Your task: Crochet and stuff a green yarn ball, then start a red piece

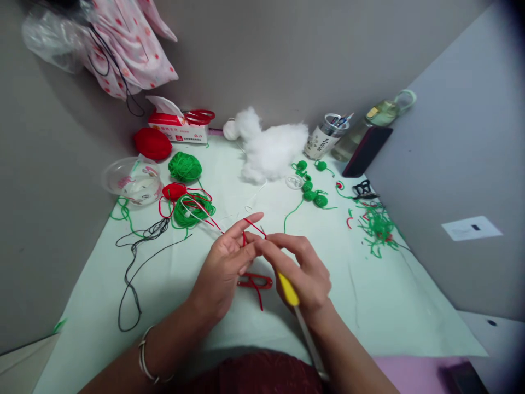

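My left hand [217, 268] is closed in a pinch on red yarn [256, 228], with a strand running over its raised index finger. My right hand [307, 268] grips a crochet hook [289, 290] by its yellow handle; the metal end points back toward me. The hook's tip meets the yarn between the two hands, where fingers hide most of the work. Just below them on the table lie red thread snips [266, 282], and a red yarn tail [261, 301] hangs across them.
Left: a green yarn coil [191, 210], green ball [184, 166], red ball [153, 143], black cord [133, 257] and plastic bowl [143, 183]. Behind: white stuffing [274, 148], small green crocheted balls [321, 201] and a pen cup [324, 139]. Right: a phone [366, 153], a bottle [379, 115] and yarn scraps [377, 227].
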A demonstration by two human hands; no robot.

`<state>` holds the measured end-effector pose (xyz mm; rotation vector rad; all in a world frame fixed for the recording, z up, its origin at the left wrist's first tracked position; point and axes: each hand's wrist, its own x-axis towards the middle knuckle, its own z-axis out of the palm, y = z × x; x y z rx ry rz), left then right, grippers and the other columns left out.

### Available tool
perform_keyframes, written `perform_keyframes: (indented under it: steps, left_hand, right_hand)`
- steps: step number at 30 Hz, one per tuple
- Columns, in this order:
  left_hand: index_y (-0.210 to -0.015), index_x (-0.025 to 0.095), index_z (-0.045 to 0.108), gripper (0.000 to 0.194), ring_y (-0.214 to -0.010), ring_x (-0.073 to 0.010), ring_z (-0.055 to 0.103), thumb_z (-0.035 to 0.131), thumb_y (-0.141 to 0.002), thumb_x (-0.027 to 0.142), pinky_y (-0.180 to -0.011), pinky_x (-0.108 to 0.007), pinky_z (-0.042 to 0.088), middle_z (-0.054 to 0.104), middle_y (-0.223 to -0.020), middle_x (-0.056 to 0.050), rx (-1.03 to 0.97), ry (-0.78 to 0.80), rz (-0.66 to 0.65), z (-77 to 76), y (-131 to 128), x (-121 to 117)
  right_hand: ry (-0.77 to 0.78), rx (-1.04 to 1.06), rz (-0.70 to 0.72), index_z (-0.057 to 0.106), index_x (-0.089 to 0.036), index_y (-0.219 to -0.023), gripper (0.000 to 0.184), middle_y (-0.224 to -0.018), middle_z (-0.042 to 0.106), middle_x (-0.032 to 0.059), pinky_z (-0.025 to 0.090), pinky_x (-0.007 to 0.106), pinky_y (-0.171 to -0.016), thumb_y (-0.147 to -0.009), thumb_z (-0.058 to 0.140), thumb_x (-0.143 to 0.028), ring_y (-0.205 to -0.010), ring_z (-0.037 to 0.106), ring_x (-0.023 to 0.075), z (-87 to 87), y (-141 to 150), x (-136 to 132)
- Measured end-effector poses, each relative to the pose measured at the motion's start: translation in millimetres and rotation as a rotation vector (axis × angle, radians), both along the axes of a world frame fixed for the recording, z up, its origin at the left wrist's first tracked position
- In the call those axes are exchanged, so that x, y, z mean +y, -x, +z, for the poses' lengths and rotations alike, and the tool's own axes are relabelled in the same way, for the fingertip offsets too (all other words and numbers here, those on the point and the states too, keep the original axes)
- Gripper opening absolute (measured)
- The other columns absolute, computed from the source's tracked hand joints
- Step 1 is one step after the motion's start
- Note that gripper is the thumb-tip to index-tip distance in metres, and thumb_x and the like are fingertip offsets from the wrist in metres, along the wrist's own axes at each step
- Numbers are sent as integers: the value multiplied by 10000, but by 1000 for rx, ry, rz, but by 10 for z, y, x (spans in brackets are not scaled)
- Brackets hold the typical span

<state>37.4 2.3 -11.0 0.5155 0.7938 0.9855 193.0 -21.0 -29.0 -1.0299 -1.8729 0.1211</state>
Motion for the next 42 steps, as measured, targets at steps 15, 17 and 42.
perform_keyframes:
  steps: [15,17,42]
  left_hand:
    - [-1078,220,814,268,-550,-61,369,826,-812,242,-599,-202,390,625,-723,36,38,-69,-42,-3,-35,-15]
    - [-1125,225,805,322,-541,-55,347,843,-808,263,-537,-187,325,584,-681,52,60,-59,-1,-8,-46,-14]
    - [-1131,244,807,313,-599,-61,396,838,-819,249,-697,-218,372,531,-669,71,16,-28,-20,-68,13,24]
  right_hand:
    - [353,599,98,793,-257,-1008,190,-920,783,49,603,320,-690,-1019,611,-205,-850,727,194,121,35,115]
    - [265,475,79,795,-273,-1067,231,-948,774,49,603,321,-692,-997,622,-136,-854,723,191,100,46,76]
    - [476,854,114,808,-255,-999,149,-927,760,23,571,282,-675,-1008,660,-264,-720,676,129,73,-20,111]
